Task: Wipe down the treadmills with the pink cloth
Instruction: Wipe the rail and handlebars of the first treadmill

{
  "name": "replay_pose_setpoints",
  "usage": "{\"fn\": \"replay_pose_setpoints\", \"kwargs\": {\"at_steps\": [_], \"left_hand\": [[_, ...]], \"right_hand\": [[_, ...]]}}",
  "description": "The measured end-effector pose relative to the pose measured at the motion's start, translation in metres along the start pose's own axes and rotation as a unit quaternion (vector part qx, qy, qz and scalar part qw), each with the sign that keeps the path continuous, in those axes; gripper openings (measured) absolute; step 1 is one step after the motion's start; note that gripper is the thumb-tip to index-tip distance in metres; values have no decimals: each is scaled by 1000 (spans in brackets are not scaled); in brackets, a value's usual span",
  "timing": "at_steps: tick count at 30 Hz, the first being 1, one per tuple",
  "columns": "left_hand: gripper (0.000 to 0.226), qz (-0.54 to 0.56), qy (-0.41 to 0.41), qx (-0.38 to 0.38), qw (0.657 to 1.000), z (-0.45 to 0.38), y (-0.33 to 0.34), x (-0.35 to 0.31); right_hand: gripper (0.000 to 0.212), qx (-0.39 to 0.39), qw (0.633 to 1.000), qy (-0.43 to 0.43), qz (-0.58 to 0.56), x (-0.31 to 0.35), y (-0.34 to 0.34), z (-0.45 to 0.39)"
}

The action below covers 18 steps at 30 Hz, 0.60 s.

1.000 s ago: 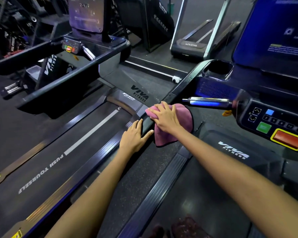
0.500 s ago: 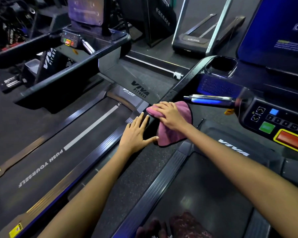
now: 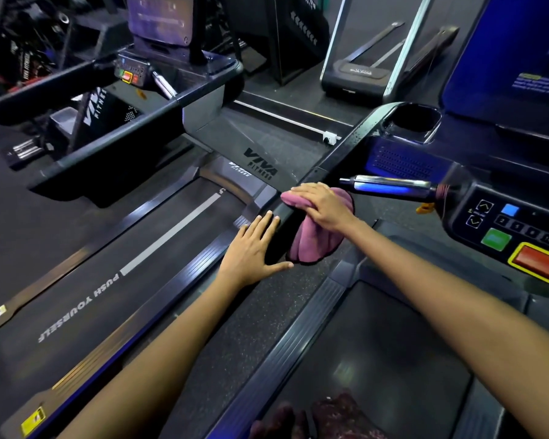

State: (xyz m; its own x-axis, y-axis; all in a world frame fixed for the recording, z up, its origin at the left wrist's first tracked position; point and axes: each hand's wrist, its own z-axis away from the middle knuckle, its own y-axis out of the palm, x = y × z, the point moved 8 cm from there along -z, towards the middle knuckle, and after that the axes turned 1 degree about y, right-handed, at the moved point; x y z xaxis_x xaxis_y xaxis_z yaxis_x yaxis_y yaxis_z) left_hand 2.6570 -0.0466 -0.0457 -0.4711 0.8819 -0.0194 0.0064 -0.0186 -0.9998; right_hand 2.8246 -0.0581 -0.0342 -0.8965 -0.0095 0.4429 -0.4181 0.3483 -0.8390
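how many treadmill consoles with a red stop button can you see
2: one console at right, near the right hand on the pink cloth; another console far upper left. Other machines' consoles may be hidden.

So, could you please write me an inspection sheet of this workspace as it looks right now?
Surface: black handrail of the near treadmill, water droplets on its upper part.
Job's things: pink cloth draped over the rail.
Clutter: nothing seen.
Grippers: right hand presses flat on the cloth; left hand rests flat on the rail's end, fingers spread.
Cables: red cord wound at the base of the chrome grip bar.
Surroundings: console with green and red buttons; neighbouring treadmill belt marked PUSH YOURSELF.
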Motion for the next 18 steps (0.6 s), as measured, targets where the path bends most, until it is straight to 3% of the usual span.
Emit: {"fn": "replay_pose_setpoints", "kwargs": {"at_steps": [3, 6, 12, 15, 18], "left_hand": [[109, 13, -4, -4, 1000, -2, -1, 3], [106, 26, -14, -4, 1000, -2, 1, 5], [99, 14, -15, -17, 1000, -12, -2, 2], [100, 7, -21, -14, 1000, -14, -1, 4], [102, 7, -22, -11, 1000, -14, -1, 4]], "right_hand": [[29, -33, 997, 67, -14, -10, -9, -23], [26, -37, 994, 95, 47, 3, -1, -38], [39, 20, 999, -21, -15, 0, 1, -4], [35, 5, 999, 41, -24, -17, -6, -25], [28, -12, 991, 119, 54, -12, -2, -51]]}}
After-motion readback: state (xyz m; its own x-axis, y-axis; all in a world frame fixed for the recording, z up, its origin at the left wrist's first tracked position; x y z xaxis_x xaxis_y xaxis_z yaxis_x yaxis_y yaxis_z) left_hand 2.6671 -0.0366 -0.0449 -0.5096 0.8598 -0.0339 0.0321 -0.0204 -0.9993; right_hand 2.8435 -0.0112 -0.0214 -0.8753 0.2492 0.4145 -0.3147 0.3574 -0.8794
